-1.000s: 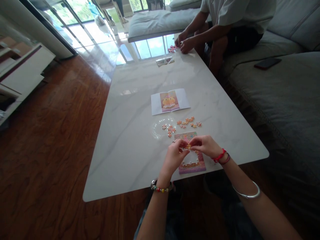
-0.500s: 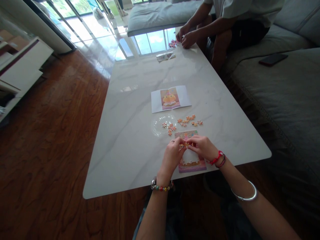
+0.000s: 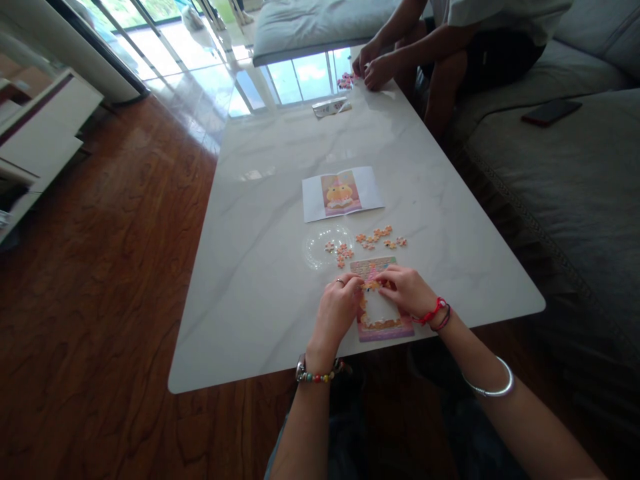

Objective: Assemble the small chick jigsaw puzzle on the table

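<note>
A partly filled jigsaw puzzle (image 3: pixel 385 333) lies near the table's front edge, with a pale gap in its middle. My left hand (image 3: pixel 339 305) is at its upper left side, fingers bent and pressed together over the border. From the right, my right hand (image 3: pixel 409 291) reaches over the puzzle with thumb and forefinger closed near the row above the gap. Anything between the fingertips of either hand is too small to make out. Just beyond the puzzle are loose orange and pink puzzle pieces (image 3: pixel 344 253), with more pieces (image 3: pixel 376 235) to their right.
A folded sheet with a printed picture (image 3: pixel 343 193) lies beyond the pieces on the white marble-look table (image 3: pixel 240 280). Farther off is a crumpled wrapper (image 3: pixel 330 108). Another person's hands (image 3: pixel 375 70) work beside pink pieces at the far end. A phone (image 3: pixel 551 113) rests on the sofa.
My hands have drawn apart from the puzzle's middle, the left moving to the left, so more of the row above the gap shows. The view has shifted slightly.
</note>
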`<state>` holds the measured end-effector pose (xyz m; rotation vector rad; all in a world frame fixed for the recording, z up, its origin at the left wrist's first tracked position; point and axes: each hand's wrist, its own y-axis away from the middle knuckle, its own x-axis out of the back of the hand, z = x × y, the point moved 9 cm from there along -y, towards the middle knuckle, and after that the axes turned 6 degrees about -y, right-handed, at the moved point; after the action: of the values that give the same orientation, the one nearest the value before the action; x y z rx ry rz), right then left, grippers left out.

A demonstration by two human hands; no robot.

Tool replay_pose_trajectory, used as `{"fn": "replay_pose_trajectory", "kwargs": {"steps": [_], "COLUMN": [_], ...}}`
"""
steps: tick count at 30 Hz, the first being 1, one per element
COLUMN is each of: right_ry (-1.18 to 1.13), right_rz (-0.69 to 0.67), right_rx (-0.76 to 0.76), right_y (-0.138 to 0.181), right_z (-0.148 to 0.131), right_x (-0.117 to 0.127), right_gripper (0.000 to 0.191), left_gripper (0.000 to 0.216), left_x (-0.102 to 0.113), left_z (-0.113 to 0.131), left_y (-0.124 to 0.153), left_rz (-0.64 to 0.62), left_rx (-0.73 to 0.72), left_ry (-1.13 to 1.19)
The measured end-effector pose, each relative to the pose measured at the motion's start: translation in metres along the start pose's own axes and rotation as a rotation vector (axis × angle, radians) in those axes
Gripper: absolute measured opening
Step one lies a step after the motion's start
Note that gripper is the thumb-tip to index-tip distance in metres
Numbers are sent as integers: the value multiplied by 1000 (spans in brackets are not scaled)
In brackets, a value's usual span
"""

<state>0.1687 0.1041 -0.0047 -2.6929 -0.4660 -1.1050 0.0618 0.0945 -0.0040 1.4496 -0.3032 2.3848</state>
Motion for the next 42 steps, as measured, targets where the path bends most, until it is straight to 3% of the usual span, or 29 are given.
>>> {"fn": "replay_pose_trajectory", "kwargs": {"steps": [11, 19, 27, 31, 37, 42], "right_ry": [12, 116, 162, 66, -269, -327], "right_rz": [30, -41, -21, 40, 72, 66], "right_rx": [-64, -38, -72, -102, -291, -267], "right_y": [1, 5, 8, 6, 8, 6], "right_z": [6, 2, 4, 4, 24, 23], "right_x": [0, -7, -6, 2, 13, 13], "right_gripper": [14, 17, 17, 8, 8, 10], "left_gripper": [27, 27, 27, 27, 24, 25], "left_x": [-3, -5, -5, -5, -3, -4], "left_z": [11, 14, 18, 17, 16, 13], "left_y": [4, 3, 4, 4, 4, 4], "left_rz": [-6, -48, -10, 2, 23, 21], "left_rx": [-78, -79, -108, -107, -100, -99], "left_ry": [-27, -87, -149, -169, -165, -141]}}
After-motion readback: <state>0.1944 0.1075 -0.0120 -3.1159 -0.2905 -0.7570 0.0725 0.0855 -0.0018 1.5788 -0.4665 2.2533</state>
